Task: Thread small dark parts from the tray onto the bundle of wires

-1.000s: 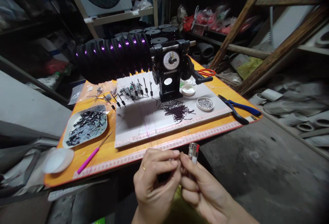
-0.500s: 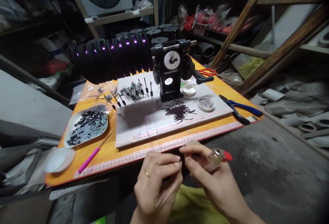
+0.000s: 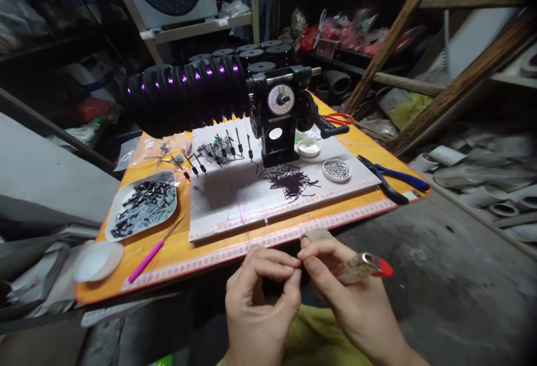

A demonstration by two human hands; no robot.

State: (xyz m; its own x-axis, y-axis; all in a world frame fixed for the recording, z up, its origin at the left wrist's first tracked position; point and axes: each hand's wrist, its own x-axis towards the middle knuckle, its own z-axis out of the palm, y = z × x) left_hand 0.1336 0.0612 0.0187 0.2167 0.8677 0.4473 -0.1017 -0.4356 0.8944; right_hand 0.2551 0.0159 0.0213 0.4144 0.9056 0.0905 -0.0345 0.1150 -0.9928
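Just in front of the table's near edge, my left hand (image 3: 262, 293) is closed in a pinch, thumb against forefinger. What it pinches is too small to make out. My right hand (image 3: 348, 293) meets it fingertip to fingertip and is wrapped round what looks like a lighter (image 3: 361, 263), with a metal hood and a red end pointing right. A thin purple line (image 3: 240, 209) hangs over the white board (image 3: 222, 203) towards my hands. Black spools wound with purple line (image 3: 184, 83) sit on a black winding machine (image 3: 279, 114) with a dial and a crank.
On the orange table (image 3: 201, 248) are a tray of dark small parts (image 3: 145, 206), a magenta-handled tool (image 3: 146, 261), a dish of metal beads (image 3: 336, 170), dark short tubes (image 3: 291, 183), blue-handled pliers (image 3: 390, 178) and red-handled scissors (image 3: 339, 118). A wooden ladder (image 3: 419, 36) leans at the right.
My left hand's fingers have arched, leaving a gap behind the pinch. Both hands have shifted slightly right, and the lighter-like thing has moved right and a little down.
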